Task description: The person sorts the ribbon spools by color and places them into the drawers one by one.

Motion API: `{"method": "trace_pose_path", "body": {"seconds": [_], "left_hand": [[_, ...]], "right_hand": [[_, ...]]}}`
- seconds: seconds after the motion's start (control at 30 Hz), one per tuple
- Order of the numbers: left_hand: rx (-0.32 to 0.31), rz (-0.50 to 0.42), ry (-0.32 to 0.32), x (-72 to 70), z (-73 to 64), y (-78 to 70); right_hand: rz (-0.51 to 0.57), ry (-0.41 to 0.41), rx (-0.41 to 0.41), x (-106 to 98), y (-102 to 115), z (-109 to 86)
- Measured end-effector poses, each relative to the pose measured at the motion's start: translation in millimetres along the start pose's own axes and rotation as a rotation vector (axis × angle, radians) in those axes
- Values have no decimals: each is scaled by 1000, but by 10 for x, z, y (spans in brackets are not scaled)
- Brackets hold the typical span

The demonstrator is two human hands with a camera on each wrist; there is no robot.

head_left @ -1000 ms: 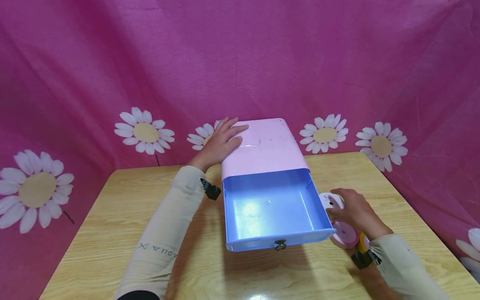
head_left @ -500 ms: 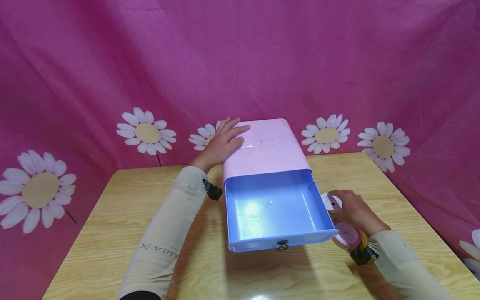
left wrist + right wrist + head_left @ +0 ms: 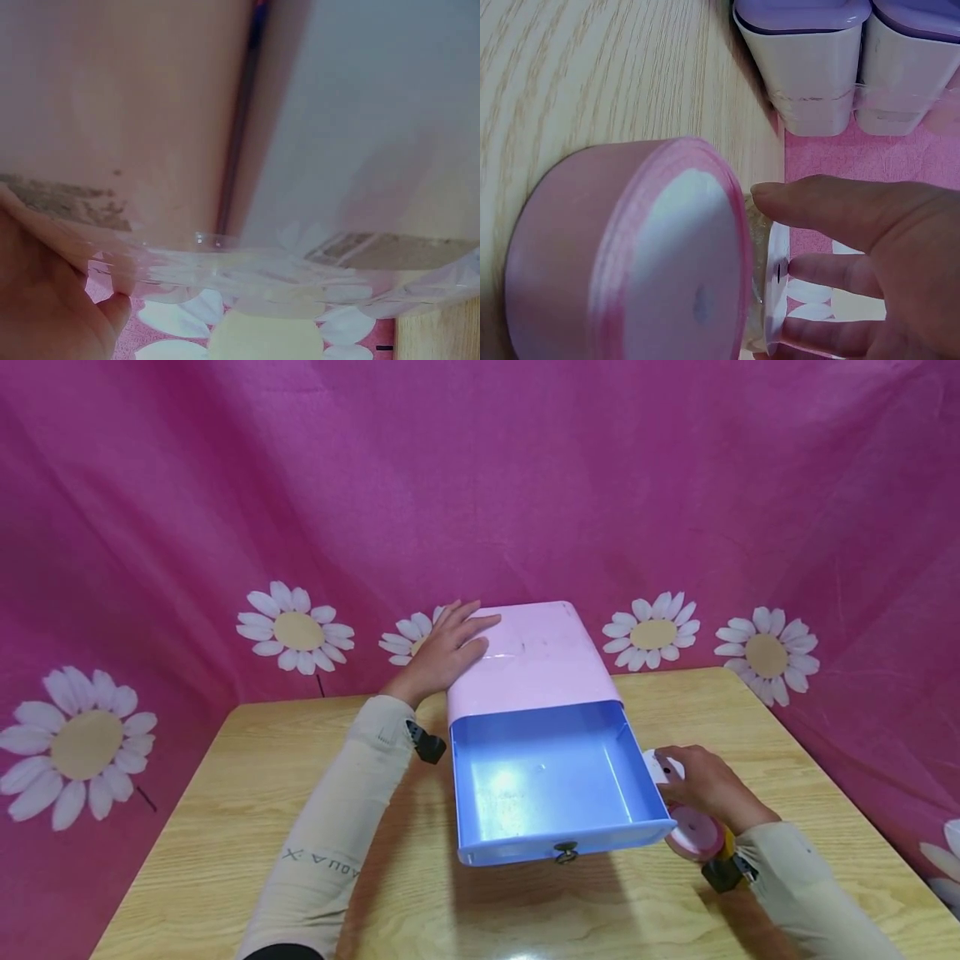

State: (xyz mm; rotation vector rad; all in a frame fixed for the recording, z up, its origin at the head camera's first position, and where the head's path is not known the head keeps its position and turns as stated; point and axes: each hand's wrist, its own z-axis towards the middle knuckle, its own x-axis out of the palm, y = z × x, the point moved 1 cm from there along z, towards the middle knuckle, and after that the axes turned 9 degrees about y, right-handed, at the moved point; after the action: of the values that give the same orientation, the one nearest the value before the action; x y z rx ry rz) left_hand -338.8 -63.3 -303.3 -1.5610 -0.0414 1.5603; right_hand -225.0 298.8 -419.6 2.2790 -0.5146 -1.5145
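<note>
A pink drawer unit (image 3: 536, 660) stands on the table with its blue drawer (image 3: 536, 777) pulled out toward me and nothing inside it. My left hand (image 3: 442, 652) rests on the unit's top at its left side, fingers spread. At the right of the drawer, my right hand (image 3: 701, 783) grips a white-faced ribbon spool (image 3: 778, 270), thumb at one edge and fingers at the other side. That spool's wound band looks gold. A pink ribbon spool (image 3: 675, 255) stands close by, nearer to me. Part of a yellow spool (image 3: 728, 842) shows under the right wrist.
A small key (image 3: 566, 852) hangs at the drawer's front lock. Clear tape (image 3: 247, 274) wraps the unit's side. Wood-grain table (image 3: 285, 777) surrounds the unit, and a magenta cloth (image 3: 480, 485) with white daisies hangs behind.
The right hand has shifted slightly and now covers more of the white-faced spool. The left hand and drawer unit keep their places; the head view drifts a little.
</note>
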Motion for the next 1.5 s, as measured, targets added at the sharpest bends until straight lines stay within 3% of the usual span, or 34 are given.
{"method": "trace_pose_path", "body": {"seconds": [0.33, 0.7, 1.3, 1.5], "left_hand": [[16, 90, 35, -17, 10, -21], [13, 98, 61, -74, -4, -43], [-14, 83, 86, -119, 0, -42], [4, 86, 78, -137, 12, -45]], "right_hand": [[-12, -36, 7, -3, -40, -21], [-62, -140, -37, -49, 11, -145], [-126, -416, -240, -232, 312, -527], [-130, -490, -320, -313, 424, -656]]}}
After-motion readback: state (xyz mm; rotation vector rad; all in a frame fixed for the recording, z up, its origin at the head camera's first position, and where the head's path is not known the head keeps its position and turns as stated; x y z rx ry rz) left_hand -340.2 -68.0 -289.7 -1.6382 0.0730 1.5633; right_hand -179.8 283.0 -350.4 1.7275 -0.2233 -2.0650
